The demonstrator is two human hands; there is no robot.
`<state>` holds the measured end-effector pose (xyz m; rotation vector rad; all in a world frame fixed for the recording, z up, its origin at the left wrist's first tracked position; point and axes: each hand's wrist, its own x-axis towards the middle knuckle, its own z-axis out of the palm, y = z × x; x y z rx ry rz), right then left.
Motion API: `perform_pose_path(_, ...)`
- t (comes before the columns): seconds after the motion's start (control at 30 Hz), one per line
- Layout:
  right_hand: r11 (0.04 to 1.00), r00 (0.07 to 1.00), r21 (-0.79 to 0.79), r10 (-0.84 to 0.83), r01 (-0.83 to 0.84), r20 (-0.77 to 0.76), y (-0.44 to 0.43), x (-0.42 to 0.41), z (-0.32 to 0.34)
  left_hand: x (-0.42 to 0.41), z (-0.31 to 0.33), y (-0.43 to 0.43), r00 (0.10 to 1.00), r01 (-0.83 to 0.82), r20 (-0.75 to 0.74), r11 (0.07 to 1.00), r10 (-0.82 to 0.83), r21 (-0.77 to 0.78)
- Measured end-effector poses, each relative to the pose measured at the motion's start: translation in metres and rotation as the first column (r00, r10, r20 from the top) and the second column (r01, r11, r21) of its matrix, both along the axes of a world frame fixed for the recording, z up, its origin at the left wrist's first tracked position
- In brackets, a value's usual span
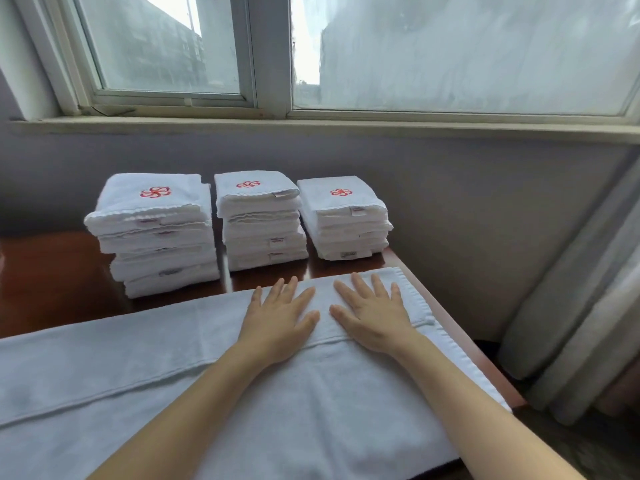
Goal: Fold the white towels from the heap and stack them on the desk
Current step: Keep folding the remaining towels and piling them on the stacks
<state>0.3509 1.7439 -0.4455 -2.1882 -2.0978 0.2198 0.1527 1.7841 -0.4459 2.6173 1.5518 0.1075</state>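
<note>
A large white towel [145, 368] lies spread flat across the near part of the dark wooden desk [52, 289], with one layer folded over along its length. My left hand [277, 320] and my right hand [375, 315] press flat on the towel's far right part, side by side, fingers straight and spread. Behind them stand three stacks of folded white towels with red flower emblems: a left stack [156, 233], a middle stack [259, 220] and a right stack [343, 220]. No heap of unfolded towels is in view.
A grey wall and a window sill [311, 124] rise right behind the stacks. Grey curtains [581, 323] hang at the right, past the desk's right edge. Bare desk wood shows to the left of the stacks.
</note>
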Motion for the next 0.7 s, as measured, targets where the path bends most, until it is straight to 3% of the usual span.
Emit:
perform_pose_path(0.5, 0.999, 0.999, 0.019, 0.047, -0.047, -0.007, 0.043, 0.036, 0.002, 0.03, 0.005, 0.035, 0.995, -0.008, 0.1, 1.0, 0.006, 0.015)
perform_pose_path(0.7, 0.997, 0.999, 0.066, 0.034, -0.033, -0.026, 0.026, 0.024, 0.008, 0.001, 0.018, 0.013, 1.0, 0.019, 0.024, 0.999, -0.02, 0.034)
